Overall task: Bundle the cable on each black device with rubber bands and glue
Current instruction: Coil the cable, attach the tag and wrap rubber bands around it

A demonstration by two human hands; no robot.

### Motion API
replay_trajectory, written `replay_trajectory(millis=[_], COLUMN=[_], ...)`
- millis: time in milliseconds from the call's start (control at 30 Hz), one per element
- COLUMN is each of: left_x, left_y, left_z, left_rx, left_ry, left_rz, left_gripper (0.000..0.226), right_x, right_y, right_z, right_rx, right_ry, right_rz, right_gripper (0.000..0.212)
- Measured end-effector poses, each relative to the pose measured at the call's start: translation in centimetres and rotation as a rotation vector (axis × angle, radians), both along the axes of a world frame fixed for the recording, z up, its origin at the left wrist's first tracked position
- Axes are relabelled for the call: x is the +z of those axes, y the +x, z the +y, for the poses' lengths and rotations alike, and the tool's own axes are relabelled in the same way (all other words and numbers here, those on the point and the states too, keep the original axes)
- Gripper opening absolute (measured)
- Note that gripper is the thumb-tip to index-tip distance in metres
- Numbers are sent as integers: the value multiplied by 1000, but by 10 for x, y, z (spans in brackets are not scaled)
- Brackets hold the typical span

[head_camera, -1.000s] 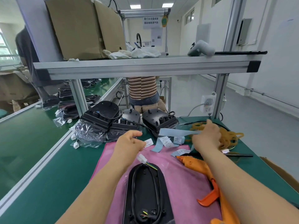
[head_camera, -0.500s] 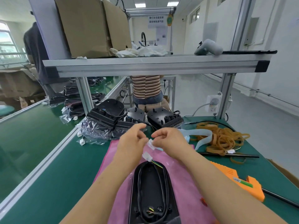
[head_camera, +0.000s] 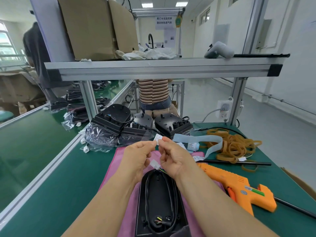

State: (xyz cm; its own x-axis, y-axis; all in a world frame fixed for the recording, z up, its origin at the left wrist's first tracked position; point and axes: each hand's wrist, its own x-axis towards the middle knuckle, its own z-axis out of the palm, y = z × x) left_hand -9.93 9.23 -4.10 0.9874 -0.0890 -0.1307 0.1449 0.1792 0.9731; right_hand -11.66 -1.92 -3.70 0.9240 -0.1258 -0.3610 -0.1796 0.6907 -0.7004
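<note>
Green surface (head_camera: 59,177) carries a pink cloth (head_camera: 114,165), and nearest on it lies the black device (head_camera: 157,202) with its cable (head_camera: 146,194) looped along its back. Just beyond, the cable's white connector (head_camera: 154,164) sits between the hands. Left hand (head_camera: 136,158) and right hand (head_camera: 174,159), fingers curled, together pinch a small white label (head_camera: 158,139). Right of them lies an orange glue gun (head_camera: 239,187); farther off, a heap of rubber bands (head_camera: 230,144) and, at the far edge, more black devices (head_camera: 172,124).
</note>
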Motion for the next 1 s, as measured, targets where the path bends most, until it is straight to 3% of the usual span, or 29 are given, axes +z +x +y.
replay_trajectory(millis=[133,233,367,467,633,700,1000], left_x=[1,8,21,20,12,10,1], left_y=[-1,-1,0,-5,-10,-12,-19], left_z=[6,14,35,33,19,16,6], left_rx=[-3,-60,-452,-705,-715,-691,-568], left_ry=[103,333,656,960,1202,1274,1524], left_rz=[-99,-189,-158,-141,-142,-141,-185], left_gripper=[14,20,25,21,17,5,15], right_x=[-4,-7,-14,-19,-31,-36,-48], right_y=[-2,-4,-4,-5,-8,-9,-8], right_z=[1,-2,-17,-25,-25,-25,-25], right_rx=[5,-46,-151,-113,-24,-10,103], right_ry=[-79,-310,-555,-669,-837,-886,-1073], right_rz=[-18,-53,-41,-30,-15,-20,-8], right_gripper=[21,18,19,19,20,19,23])
